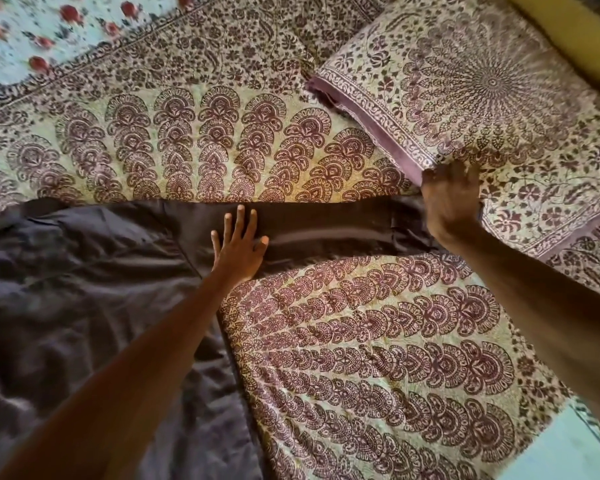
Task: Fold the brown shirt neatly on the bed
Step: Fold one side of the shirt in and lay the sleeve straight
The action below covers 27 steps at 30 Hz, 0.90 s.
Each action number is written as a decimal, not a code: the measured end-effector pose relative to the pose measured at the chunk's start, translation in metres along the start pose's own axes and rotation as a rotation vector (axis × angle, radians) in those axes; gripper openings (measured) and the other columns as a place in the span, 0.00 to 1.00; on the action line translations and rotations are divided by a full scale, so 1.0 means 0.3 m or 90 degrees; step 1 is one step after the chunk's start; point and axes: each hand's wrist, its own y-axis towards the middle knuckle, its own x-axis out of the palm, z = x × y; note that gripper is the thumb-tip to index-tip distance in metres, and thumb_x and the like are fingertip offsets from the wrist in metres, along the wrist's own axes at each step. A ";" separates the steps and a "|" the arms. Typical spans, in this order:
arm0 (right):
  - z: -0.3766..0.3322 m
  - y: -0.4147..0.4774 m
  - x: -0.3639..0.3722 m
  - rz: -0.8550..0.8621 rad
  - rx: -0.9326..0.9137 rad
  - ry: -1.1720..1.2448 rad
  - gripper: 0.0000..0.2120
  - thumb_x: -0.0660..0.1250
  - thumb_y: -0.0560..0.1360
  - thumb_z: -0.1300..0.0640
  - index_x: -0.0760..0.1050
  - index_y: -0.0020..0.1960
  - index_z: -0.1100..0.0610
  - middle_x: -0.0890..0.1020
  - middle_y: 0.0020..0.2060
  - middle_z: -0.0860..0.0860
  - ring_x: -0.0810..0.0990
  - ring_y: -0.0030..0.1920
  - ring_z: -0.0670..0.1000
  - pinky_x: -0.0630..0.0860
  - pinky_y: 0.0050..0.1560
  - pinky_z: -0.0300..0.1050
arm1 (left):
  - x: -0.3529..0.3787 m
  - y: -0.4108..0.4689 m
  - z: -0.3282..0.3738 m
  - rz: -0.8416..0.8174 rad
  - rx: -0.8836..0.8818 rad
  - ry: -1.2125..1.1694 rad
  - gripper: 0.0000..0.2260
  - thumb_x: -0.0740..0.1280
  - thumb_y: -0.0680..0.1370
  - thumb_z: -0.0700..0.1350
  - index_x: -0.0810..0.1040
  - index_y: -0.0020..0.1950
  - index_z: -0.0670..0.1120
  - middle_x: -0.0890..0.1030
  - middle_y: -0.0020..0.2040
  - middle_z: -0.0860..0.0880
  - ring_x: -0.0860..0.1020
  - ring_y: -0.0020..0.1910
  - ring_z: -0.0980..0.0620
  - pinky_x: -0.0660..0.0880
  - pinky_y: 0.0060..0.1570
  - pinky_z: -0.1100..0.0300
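While pressing left hand (239,251) flat on the sleeve (326,223), fingers spread, had right hand (451,202) at the sleeve's far end by the pillow (465,81), too blurry to tell if pinching tbh. Had the brown shirt (66,289) rumpled across the left of the bedspread (378,358), sleeve stretched rightward.

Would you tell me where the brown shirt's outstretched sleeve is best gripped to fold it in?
I would pinch the sleeve at its cuff end, coming from the right: it lies straight and flat, and the left hand pins its shoulder end.
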 end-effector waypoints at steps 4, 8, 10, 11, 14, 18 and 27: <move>-0.182 -0.094 -0.045 0.081 -0.050 0.308 0.13 0.73 0.70 0.58 0.76 0.53 0.59 0.81 0.46 0.55 0.77 0.47 0.56 0.73 0.51 0.51 | -0.013 -0.010 -0.049 0.096 -0.033 -0.074 0.26 0.54 0.83 0.51 0.52 0.79 0.47 0.49 0.80 0.46 0.47 0.78 0.43 0.46 0.74 0.39; -0.447 -0.164 -0.082 -0.019 -0.075 0.532 0.11 0.67 0.75 0.59 0.77 0.57 0.55 0.82 0.52 0.53 0.78 0.52 0.54 0.76 0.53 0.51 | -0.034 -0.027 -0.139 0.121 -0.073 -0.017 0.24 0.53 0.83 0.53 0.55 0.78 0.52 0.50 0.80 0.48 0.47 0.78 0.44 0.47 0.73 0.37; -0.524 -0.144 -0.090 -0.005 -0.073 0.531 0.13 0.64 0.75 0.61 0.76 0.59 0.55 0.80 0.54 0.53 0.76 0.56 0.55 0.73 0.53 0.51 | -0.058 -0.018 -0.162 0.137 -0.055 0.000 0.22 0.55 0.82 0.52 0.59 0.77 0.53 0.54 0.79 0.48 0.54 0.77 0.43 0.54 0.70 0.37; -0.548 -0.121 -0.096 0.006 -0.072 0.516 0.14 0.64 0.75 0.62 0.75 0.60 0.55 0.80 0.55 0.53 0.75 0.57 0.56 0.72 0.53 0.51 | -0.079 -0.005 -0.171 0.173 -0.044 0.001 0.21 0.57 0.82 0.50 0.62 0.75 0.53 0.59 0.77 0.48 0.60 0.74 0.41 0.61 0.67 0.38; -0.580 -0.025 -0.114 -0.048 -0.099 0.426 0.17 0.66 0.75 0.60 0.72 0.63 0.56 0.77 0.60 0.56 0.73 0.62 0.59 0.71 0.59 0.56 | -0.157 0.061 -0.200 0.277 0.007 0.025 0.19 0.62 0.78 0.43 0.69 0.69 0.49 0.69 0.70 0.45 0.70 0.64 0.39 0.70 0.57 0.43; -0.589 0.057 -0.122 -0.142 -0.149 0.345 0.20 0.70 0.74 0.48 0.73 0.61 0.56 0.78 0.59 0.58 0.68 0.67 0.61 0.64 0.64 0.59 | -0.219 0.151 -0.229 0.208 0.018 0.133 0.18 0.67 0.75 0.41 0.72 0.65 0.47 0.74 0.64 0.43 0.68 0.64 0.39 0.64 0.61 0.46; -0.621 0.078 -0.152 -0.051 -0.036 0.296 0.15 0.72 0.71 0.58 0.76 0.56 0.57 0.79 0.57 0.56 0.70 0.64 0.61 0.63 0.64 0.58 | -0.205 0.154 -0.233 0.294 0.019 -0.038 0.16 0.65 0.74 0.32 0.73 0.60 0.43 0.73 0.60 0.40 0.73 0.56 0.40 0.74 0.46 0.48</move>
